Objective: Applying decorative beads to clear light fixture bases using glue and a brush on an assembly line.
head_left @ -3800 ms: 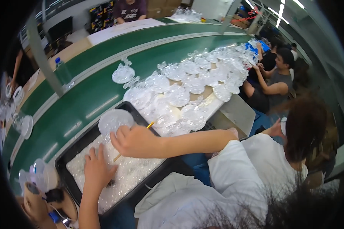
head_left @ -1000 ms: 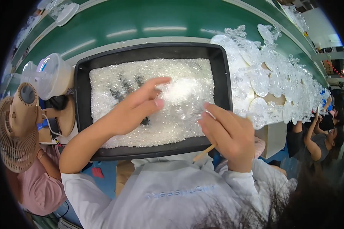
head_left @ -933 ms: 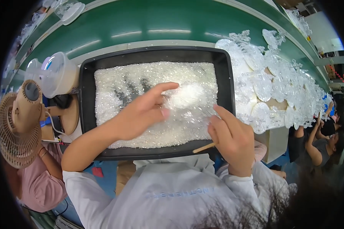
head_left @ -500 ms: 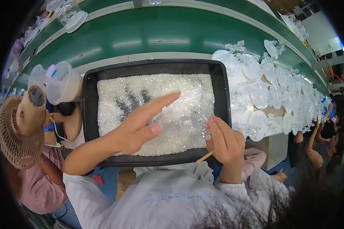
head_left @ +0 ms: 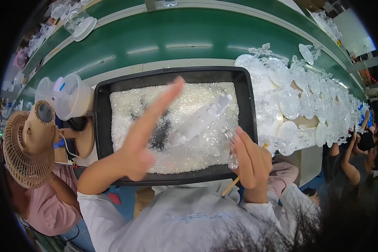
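Note:
A black tray (head_left: pixel 175 76) holds a layer of glittering clear-white granules (head_left: pixel 155 93). My left hand (head_left: pixel 137 145) hovers over its left part, blurred, with fingers stretched out and thumb apart, holding nothing. At the tray's right front, my right hand (head_left: pixel 252 161) grips a clear plastic figure (head_left: pixel 231 147) between thumb and fingers. A thin wooden stick (head_left: pixel 230 187) passes through the same hand and pokes out below it. Between my hands a blurred, translucent flat piece (head_left: pixel 201 119) is tilted over the granules; whether it joins the figure I cannot tell.
Many clear plastic pieces with round bases (head_left: pixel 288 102) crowd the table on the right. To the left stand a beige fan (head_left: pixel 29 145) and translucent tubs (head_left: pixel 73 97). A green conveyor belt (head_left: pixel 172 35) runs beyond the tray. Other people sit on both sides.
My left hand has swung left and its fingers now point farther up. The translucent flat piece shows more plainly, tilted over the granules. My right hand still holds the figure and stick.

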Tool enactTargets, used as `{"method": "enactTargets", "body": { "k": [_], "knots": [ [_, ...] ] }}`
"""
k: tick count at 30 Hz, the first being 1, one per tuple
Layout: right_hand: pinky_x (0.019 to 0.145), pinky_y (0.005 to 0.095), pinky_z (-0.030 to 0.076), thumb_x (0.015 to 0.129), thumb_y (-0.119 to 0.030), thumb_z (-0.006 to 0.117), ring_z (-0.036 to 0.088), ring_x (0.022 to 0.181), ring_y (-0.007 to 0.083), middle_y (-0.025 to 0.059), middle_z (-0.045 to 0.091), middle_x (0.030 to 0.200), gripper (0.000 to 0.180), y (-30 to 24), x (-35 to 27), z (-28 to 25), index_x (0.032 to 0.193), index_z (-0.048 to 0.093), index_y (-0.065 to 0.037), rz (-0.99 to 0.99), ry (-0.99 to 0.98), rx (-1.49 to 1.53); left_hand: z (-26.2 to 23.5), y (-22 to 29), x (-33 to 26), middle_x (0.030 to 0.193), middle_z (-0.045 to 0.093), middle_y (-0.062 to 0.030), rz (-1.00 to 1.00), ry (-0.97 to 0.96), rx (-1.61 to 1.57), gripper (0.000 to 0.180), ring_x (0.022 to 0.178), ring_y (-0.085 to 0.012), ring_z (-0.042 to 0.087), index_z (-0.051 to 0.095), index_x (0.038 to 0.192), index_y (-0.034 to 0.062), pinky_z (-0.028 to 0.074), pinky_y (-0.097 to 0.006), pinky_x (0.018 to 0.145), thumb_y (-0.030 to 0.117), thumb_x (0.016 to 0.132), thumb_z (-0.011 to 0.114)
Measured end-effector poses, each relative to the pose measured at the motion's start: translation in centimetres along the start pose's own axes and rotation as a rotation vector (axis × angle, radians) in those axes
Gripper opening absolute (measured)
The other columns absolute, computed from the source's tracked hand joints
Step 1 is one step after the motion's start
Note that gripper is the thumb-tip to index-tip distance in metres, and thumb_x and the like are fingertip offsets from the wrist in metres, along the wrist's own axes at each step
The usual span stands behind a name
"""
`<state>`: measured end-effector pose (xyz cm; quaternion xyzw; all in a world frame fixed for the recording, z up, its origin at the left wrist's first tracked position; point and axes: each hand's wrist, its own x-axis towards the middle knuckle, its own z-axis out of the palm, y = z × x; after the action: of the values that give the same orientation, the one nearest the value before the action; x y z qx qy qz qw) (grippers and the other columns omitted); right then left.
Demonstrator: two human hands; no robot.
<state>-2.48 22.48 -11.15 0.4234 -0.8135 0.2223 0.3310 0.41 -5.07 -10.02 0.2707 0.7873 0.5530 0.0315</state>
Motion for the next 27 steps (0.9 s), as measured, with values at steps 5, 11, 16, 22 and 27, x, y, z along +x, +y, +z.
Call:
{"method": "enactTargets", "body": {
  "k": [5,11,16,22,27],
  "knots": [
    [0.055,0.0288,0.052,0.074,0.008,0.074,0.070,0.071,0.0263,0.0256,0.070,0.098,0.027,-0.3,-0.3,0.1,0.100,0.065,0.011,-0.040,-0.011,0.000,-0.1,0.6,-0.1,0.158,0.020,-0.0274,0.061,-0.127,0.016,0.095,0.148,-0.0391,0.021,0.020,0.151,-0.0096,0.016,-0.044,0.119,0.062,0.092,0.041],
    [0.055,0.0292,0.052,0.074,0.008,0.075,0.069,0.069,0.0266,0.0272,0.070,0.099,0.030,-0.5,-0.1,0.0,0.102,0.065,0.010,-0.045,0.015,0.035,0.8,0.2,-0.4,0.158,0.019,-0.0298,0.130,-0.121,-0.036,0.095,0.147,-0.0402,0.022,0.015,0.153,-0.0077,0.018,-0.045,0.119,0.058,0.092,0.045],
    [0.054,0.0293,0.053,0.073,0.009,0.074,0.069,0.068,0.0267,0.0270,0.070,0.098,0.030,-0.9,-0.3,-0.5,0.101,0.064,0.011,-0.009,0.012,0.040,-0.1,0.5,-0.3,0.158,0.019,-0.0292,0.163,0.159,-0.421,0.098,0.147,-0.0405,0.023,0.015,0.153,-0.0074,0.015,-0.045,0.119,0.061,0.091,0.045],
    [0.053,0.0297,0.052,0.072,0.009,0.075,0.070,0.069,0.0268,0.0278,0.069,0.101,0.035,-0.6,-0.5,-0.4,0.104,0.062,0.012,-0.023,0.013,0.039,0.7,1.1,0.3,0.160,0.015,-0.0258,0.131,0.098,-0.264,0.121,0.148,-0.0336,0.019,0.012,0.153,-0.0071,0.015,-0.046,0.119,0.075,0.078,0.059],
    [0.054,0.0298,0.053,0.071,0.009,0.076,0.070,0.071,0.0272,0.0284,0.069,0.102,0.038,-0.5,-0.8,-0.8,0.106,0.061,0.012,-0.006,0.001,0.057,0.6,1.1,-0.6,0.159,0.016,-0.0268,0.064,0.392,-0.346,0.117,0.148,-0.0354,0.020,0.012,0.152,-0.0091,0.017,-0.048,0.119,0.075,0.083,0.053]
  ]
}}
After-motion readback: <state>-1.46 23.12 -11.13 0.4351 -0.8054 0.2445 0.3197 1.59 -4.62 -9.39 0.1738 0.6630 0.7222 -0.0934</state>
